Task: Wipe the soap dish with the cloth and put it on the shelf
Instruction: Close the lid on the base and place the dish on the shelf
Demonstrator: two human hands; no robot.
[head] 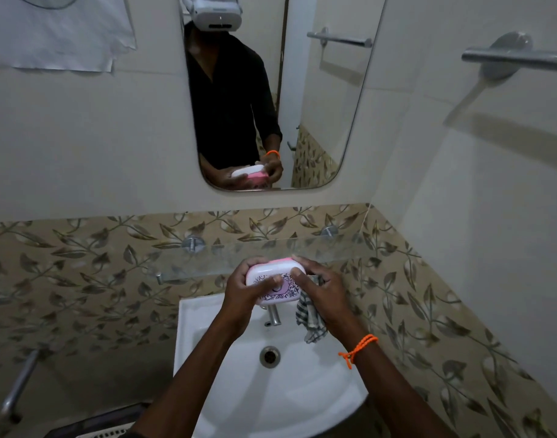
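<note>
A pink soap dish (271, 273) with a white lid printed in dark floral pattern is held above the basin, just in front of the glass shelf (207, 257). My left hand (242, 289) grips its left end, thumb on the lid. My right hand (321, 289) holds its right end with the thumb on the lid. A black-and-white checked cloth (312, 320) hangs from under my right palm. The glass shelf is fixed to the leaf-patterned tiles behind the dish.
A white basin (207, 343) with a chrome tap (273, 315) and drain (270, 356) lies below my hands. A mirror (318, 105) hangs above the shelf. Towel bar (517, 60) on the right wall, a metal handle (18, 387) at lower left.
</note>
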